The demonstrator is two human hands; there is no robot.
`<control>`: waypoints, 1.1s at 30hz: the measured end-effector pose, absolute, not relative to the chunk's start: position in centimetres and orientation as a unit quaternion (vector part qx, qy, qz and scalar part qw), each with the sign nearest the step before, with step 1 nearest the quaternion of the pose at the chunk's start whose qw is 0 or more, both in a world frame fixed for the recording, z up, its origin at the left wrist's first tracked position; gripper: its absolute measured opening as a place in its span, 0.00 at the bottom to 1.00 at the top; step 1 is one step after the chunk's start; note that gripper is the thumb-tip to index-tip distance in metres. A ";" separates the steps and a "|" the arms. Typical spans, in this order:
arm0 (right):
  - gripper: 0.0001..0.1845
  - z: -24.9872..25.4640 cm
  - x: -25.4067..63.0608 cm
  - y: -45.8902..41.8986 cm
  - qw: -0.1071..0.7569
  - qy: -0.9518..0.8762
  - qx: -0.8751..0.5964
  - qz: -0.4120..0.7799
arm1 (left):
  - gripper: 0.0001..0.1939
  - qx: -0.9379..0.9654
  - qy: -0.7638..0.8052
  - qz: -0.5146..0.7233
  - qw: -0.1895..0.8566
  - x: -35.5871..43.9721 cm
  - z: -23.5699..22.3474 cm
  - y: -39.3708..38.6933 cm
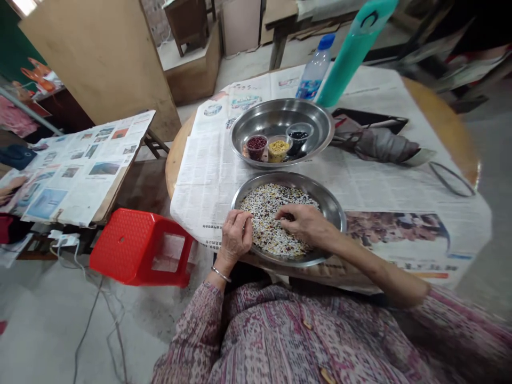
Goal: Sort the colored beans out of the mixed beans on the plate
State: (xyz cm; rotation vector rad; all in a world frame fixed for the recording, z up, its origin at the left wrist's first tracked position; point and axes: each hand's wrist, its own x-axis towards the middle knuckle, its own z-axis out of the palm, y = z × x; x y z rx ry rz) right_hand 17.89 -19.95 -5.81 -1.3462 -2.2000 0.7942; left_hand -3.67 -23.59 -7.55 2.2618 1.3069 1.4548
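A steel basin (335, 205) right in front of me holds a layer of mixed white, yellow and dark grains and beans (268, 201). My left hand (237, 236) is at the basin's left rim, its fingers curled and thumb pressed against them; what they hold, if anything, is hidden. Over the middle of the grains, my right hand (301, 223) has its fingertips pinched together, with their contents too small to make out. Behind stands a second steel basin (276, 113) with cups of dark red beans (256, 145), yellow beans (278, 147) and black beans (298, 135).
Newspaper (204, 181) covers the round table. Beyond the far basin stand a water bottle (314, 72) and a tall teal container (348, 58). A grey folded umbrella (380, 144) lies right. A red stool (128, 245) is left; a person's hand (14, 186) rests at another table.
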 end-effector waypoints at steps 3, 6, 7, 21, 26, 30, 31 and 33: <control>0.11 -4.9 16.0 -19.9 0.213 -0.763 -0.482 0.374 | 0.10 0.754 0.434 0.489 0.066 -3.7 -7.7 -23.5; 0.12 -4.6 14.0 -20.3 0.243 -0.793 -0.429 0.358 | 0.10 0.749 0.432 0.498 0.062 -3.7 -7.7 -23.5; 0.12 -4.7 13.5 -20.3 0.248 -0.812 -0.403 0.343 | 0.10 0.746 0.433 0.502 0.062 -3.7 -7.7 -23.5; 0.14 -6.8 18.8 -17.6 0.241 -0.866 -0.429 0.087 | 0.10 0.747 0.437 0.496 0.072 -3.7 -7.8 -23.5; 0.11 -5.5 16.7 -21.0 0.234 -0.919 -0.292 0.122 | 0.11 0.747 0.439 0.496 0.064 -3.6 -7.6 -23.5; 0.12 -6.1 17.0 -20.8 0.213 -0.931 -0.276 0.111 | 0.11 0.748 0.435 0.499 0.057 -3.6 -7.6 -23.5; 0.12 -6.5 17.7 -20.3 0.223 -0.921 -0.302 0.101 | 0.11 0.748 0.435 0.498 0.058 -3.6 -7.6 -23.4; 0.13 -7.1 19.4 -18.9 0.256 -0.890 -0.367 0.085 | 0.11 0.747 0.436 0.498 0.062 -3.6 -7.6 -23.4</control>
